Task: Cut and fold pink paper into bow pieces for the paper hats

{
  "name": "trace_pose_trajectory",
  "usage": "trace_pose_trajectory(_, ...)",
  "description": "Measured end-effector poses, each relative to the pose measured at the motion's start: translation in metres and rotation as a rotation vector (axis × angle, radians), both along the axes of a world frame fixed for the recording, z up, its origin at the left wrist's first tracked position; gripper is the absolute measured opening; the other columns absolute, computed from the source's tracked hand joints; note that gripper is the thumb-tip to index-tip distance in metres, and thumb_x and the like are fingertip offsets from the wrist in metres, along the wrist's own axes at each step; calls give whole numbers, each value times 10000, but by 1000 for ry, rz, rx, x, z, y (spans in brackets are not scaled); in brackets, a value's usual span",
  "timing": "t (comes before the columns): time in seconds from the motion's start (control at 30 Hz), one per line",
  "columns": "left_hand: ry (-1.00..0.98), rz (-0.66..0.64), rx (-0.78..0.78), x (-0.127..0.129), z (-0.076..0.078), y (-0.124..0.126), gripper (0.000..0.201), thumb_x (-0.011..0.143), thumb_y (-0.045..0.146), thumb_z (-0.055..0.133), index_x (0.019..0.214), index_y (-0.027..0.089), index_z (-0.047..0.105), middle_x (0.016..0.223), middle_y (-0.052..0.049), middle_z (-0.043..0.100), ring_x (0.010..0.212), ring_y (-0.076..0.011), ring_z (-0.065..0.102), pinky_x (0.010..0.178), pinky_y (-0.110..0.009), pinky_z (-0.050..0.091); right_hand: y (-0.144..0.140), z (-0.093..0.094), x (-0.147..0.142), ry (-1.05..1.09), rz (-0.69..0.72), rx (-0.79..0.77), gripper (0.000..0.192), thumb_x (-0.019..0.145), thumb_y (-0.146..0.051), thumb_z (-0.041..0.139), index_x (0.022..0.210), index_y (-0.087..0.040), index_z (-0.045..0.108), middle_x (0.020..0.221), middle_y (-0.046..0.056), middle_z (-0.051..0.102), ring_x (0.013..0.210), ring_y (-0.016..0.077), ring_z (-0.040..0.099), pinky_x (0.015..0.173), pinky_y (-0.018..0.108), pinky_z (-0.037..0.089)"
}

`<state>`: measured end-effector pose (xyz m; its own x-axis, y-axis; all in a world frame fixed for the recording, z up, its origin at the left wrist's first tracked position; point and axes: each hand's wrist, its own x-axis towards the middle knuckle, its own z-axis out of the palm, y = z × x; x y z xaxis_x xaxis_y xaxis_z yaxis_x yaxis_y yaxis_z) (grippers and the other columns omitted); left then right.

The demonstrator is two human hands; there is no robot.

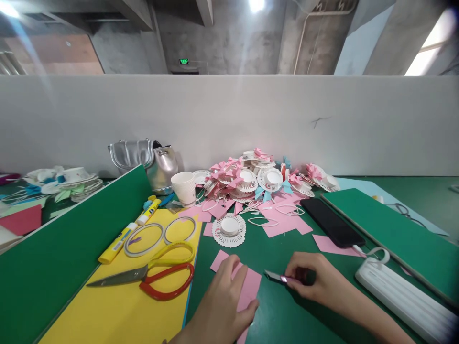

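My right hand (315,282) pinches a small knife (278,277) by its handle, blade tip pointing left at the pink paper (247,286) just beside it. My left hand (224,298) lies spread flat, pressing that sheet onto the mat (287,315). The paper looks thin, light and floppy, so I judge it wants pinning near the cut.

pink paper (251,286) flat, small knife (276,276) perhaps

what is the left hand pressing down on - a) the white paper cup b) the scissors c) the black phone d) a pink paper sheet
d: the left hand lies flat on a pink paper sheet on the green mat, while the scissors, black phone and white paper cup all lie apart from it.
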<state>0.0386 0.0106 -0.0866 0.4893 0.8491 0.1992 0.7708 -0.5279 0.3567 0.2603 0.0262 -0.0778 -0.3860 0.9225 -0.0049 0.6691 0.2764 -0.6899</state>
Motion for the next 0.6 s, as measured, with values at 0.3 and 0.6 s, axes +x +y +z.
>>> trace_pose_trajectory(0.3, 164, -159, -92, -3, 27, 5, 87, 718, 137, 497, 798, 170, 500, 874, -52, 556, 808, -193, 525, 665, -281, 473, -10, 5, -7, -15, 97, -47, 93, 676, -118, 530, 660, -166, 608, 667, -1, 561, 582, 106, 512, 510, 187, 397)
trace_pose_trajectory(0.6, 246, -341, 143, -13, 20, 22, 94, 789, 125, 428, 799, 158, 515, 772, -39, 584, 700, -162, 539, 587, -233, 445, -14, 8, -12, -5, 133, -56, 114, 704, -140, 532, 688, -172, 641, 685, 6, 563, 593, 108, 529, 520, 190, 407)
